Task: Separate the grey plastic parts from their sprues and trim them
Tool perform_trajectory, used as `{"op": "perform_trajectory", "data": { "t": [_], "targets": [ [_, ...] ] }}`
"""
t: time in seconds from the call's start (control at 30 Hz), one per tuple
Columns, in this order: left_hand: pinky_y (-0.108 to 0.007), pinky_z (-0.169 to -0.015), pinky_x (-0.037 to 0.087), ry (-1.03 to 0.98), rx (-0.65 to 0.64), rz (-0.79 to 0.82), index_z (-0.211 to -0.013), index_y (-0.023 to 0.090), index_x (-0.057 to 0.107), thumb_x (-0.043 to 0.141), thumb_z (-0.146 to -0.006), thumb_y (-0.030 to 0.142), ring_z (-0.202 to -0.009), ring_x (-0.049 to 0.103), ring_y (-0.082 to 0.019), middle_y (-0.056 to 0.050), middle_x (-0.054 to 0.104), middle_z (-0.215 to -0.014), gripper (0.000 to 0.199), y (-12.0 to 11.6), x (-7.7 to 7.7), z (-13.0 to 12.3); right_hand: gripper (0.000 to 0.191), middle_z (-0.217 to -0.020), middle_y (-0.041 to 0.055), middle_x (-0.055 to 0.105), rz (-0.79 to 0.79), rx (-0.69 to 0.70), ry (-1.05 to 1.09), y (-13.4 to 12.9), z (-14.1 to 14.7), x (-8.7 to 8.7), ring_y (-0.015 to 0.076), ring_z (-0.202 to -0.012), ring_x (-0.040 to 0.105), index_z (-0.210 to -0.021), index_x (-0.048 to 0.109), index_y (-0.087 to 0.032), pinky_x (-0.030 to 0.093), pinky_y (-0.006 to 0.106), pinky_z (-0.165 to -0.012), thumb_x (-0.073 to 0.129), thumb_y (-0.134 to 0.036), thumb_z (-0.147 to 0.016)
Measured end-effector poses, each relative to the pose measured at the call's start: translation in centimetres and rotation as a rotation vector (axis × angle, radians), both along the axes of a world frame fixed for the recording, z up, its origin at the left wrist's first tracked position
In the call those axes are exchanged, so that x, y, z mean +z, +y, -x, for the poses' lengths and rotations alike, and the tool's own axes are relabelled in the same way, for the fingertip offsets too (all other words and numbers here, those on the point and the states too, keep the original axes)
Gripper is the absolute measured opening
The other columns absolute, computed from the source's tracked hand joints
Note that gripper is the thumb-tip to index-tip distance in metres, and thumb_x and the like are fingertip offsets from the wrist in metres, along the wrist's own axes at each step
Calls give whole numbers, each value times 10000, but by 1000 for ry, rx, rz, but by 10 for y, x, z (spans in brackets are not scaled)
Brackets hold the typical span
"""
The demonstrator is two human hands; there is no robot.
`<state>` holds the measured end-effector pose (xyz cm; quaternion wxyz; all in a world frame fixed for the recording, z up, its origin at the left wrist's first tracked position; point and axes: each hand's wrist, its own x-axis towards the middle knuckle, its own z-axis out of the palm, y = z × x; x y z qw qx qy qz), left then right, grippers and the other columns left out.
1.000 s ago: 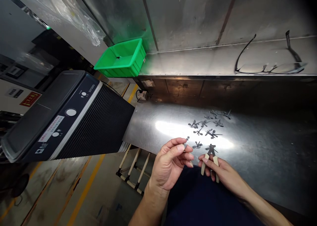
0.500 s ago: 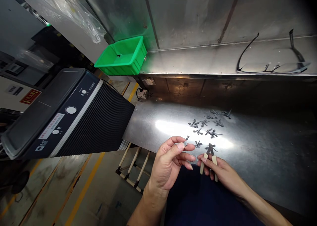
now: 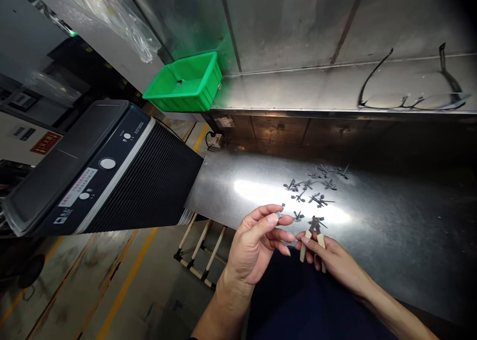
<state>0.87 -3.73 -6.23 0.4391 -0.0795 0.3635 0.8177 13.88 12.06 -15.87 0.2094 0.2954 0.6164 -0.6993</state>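
This looks like a factory workshop: a steel workbench [image 3: 383, 245] runs below a steel shelf [image 3: 283, 94] with a green plastic bin [image 3: 182, 101] at its end, and small dark parts [image 3: 319, 200] lie scattered near a plier-like hand tool [image 3: 321, 240]. Yellow lines [image 3: 128, 286] stripe the worn floor [image 3: 108, 268], beside a black ribbed machine [image 3: 149, 178] with white round dials [image 3: 108, 164].

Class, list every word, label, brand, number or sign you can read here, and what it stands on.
No text reads clearly enough to quote:
Red sign on the wall at left: characters too blurred.
Pale notice beside it: too blurred.
White sticker on the dark machine: lines too small.
White logo on that machine: illegible.
Marks by its dials: too small.
Pliers: no lettering visible.
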Motion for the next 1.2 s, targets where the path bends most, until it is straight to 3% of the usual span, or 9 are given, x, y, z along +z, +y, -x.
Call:
{"op": "perform_trajectory", "data": {
  "t": [0.4,0.8,1.2],
  "targets": [
    [-196,-465,587,-115,-45,-152,-919,141,661,727,-843,273,-643,712,-139,-10,742,-792,165,0,-5,0,668,-918,52,618,13,-14,6,-1,2,1,148,-724,513,-1116,542,-153,442,273,-620,512,-759,-835],
    [-161,-485,553,-151,-9,-134,-859,142,683,734,-821,195,-619,665,-94,-10,694,-763,84,3,1,1,643,-891,45,618,13,-3,10,0,3,0,154,-731,520,-1103,550,-159,445,280,-624,516,-746,-842],
    [-165,-548,564,-3,-3,-27,-921,149,741,735,-802,149,-675,681,-106,-44,731,-850,119,4,4,-1,596,-881,40,617,4,7,23,1,4,6,159,-742,521,-1112,563,-165,444,282,-636,499,-710,-879]
  ]
}}
